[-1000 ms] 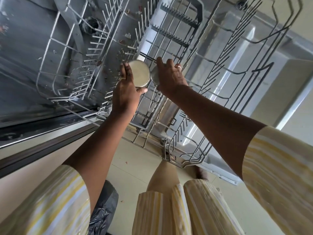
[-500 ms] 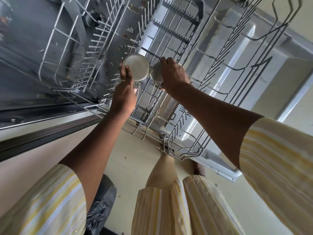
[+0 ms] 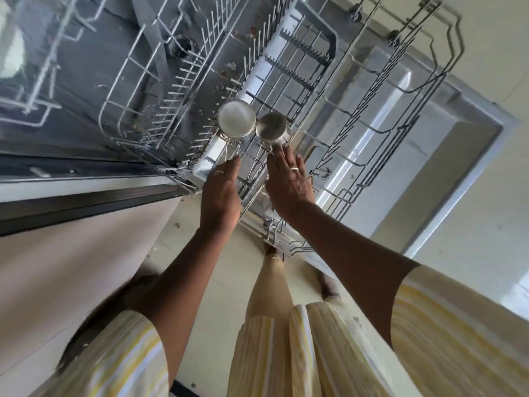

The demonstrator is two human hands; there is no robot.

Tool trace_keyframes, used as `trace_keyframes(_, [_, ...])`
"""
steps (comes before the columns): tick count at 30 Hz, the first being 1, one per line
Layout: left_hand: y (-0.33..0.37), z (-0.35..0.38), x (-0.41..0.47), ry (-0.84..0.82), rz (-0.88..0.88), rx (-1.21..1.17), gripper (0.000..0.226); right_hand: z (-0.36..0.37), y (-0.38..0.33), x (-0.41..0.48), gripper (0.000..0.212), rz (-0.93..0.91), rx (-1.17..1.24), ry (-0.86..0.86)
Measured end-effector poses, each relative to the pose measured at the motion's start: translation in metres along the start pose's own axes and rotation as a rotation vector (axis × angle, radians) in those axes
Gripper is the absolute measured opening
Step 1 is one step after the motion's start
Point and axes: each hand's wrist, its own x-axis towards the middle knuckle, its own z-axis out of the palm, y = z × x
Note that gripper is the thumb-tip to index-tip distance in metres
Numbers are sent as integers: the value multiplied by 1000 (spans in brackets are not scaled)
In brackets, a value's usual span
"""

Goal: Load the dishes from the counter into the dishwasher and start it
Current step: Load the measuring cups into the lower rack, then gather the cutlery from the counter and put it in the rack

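Two steel cups stand upside down, side by side, in the pulled-out upper dishwasher rack (image 3: 289, 78). The larger cup (image 3: 236, 119) is on the left, the smaller cup (image 3: 271, 129) on the right. My left hand (image 3: 221, 193) hovers just below the larger cup, fingers apart and holding nothing. My right hand (image 3: 289, 179) has its fingers spread; its fingertips touch or nearly touch the smaller cup's side. Rings show on both hands.
A second wire rack (image 3: 151, 90) sits to the left over the dishwasher tub. The open door (image 3: 406, 156) lies below the racks on the right. A dark counter edge (image 3: 86, 202) runs along the left. My legs and the tiled floor (image 3: 200, 282) are beneath.
Both hands have let go of the cups and drawn back toward me. The cups now stand on their own in the rack.
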Motion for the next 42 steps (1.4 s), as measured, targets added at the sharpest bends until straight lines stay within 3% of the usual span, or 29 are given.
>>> trace_keyframes(6, [31,-10,-56,39,-131,18,61,-27,-17,-48,56,-104,-9,-108])
trace_keyframes(12, [67,-38,-119,99,-241,-56,45,-59,-38,-96,56,-270,-134,-160])
trace_keyframes(16, [85,-68,-165,153,-265,-43,46,-88,-62,-135,61,-394,-219,-197])
trace_keyframes(22, [95,-118,-236,285,-495,-100,49,-132,-111,-204,61,-558,-296,-250])
trace_keyframes(36, [89,-187,-403,468,-971,-320,53,-152,-217,-339,63,-940,-447,-226])
trace_keyframes(42, [87,-211,-466,520,-1016,-233,54,-158,-248,-393,61,-1071,-515,-219])
